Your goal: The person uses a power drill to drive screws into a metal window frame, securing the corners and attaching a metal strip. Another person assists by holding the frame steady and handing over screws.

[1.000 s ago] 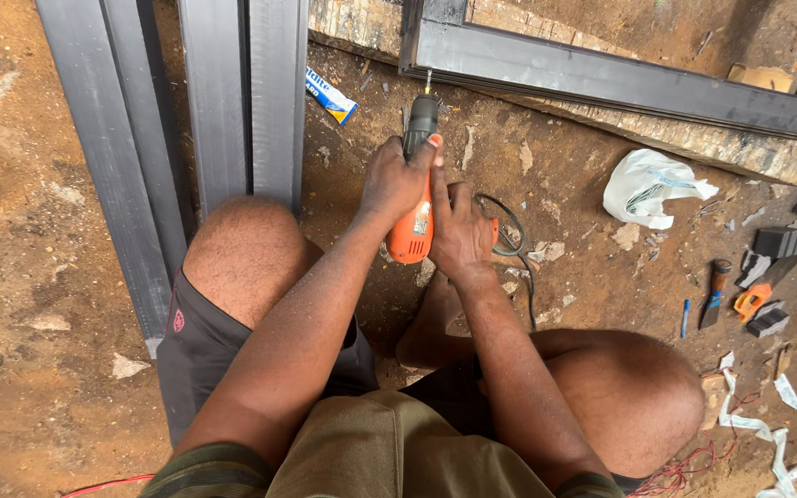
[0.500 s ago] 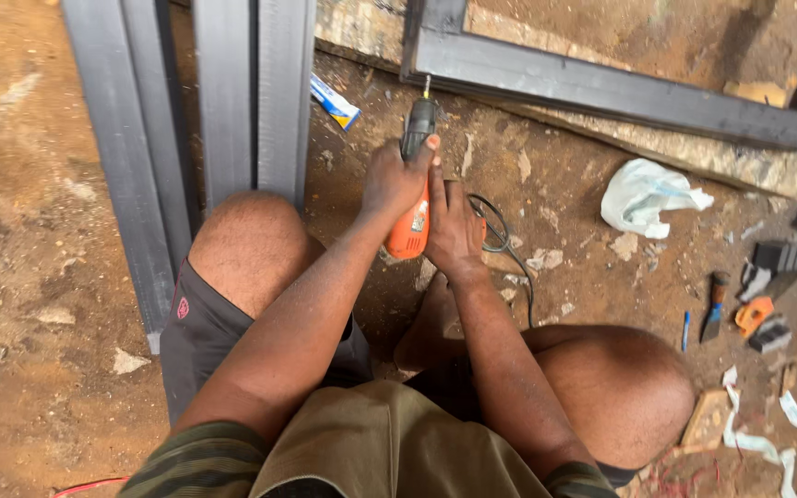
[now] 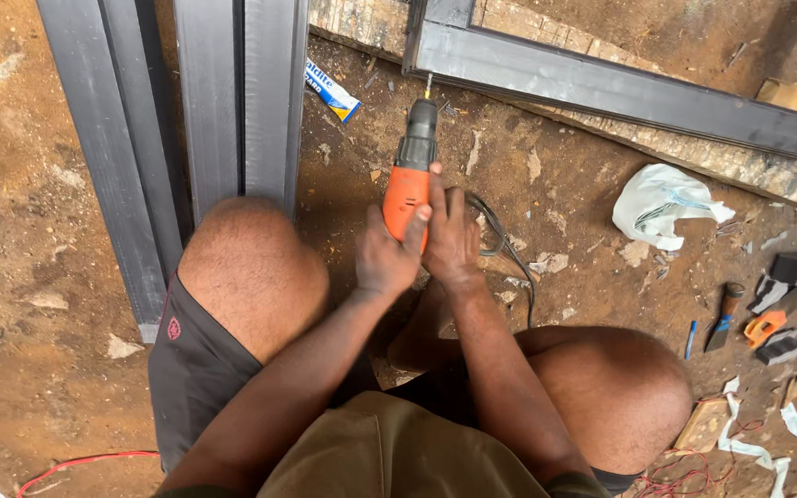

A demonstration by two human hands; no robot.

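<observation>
In the head view, both hands were wrapped together around the orange and black corded electric drill [image 3: 410, 175]: the left hand [image 3: 387, 256] gripped its orange body from the near side with a finger laid up along the casing, and the right hand [image 3: 451, 242] clamped it from the other side, the two touching. The drill pointed away from the person, its thin bit close to the corner of the dark grey metal frame [image 3: 601, 88], which lay on a rough wooden plank [image 3: 371, 23]. To drill well here, the bit would need to stay square to the metal under steady pressure from both hands, with the cord [image 3: 500, 249] trailing clear of the knees. The surface was bare reddish dirt floor [image 3: 39, 203], littered with chips. Long dark grey metal channel sections [image 3: 232, 101] lay beside the left knee; a crumpled white plastic bag [image 3: 661, 205] and small tools [image 3: 767, 304] sat well apart to the right.
</observation>
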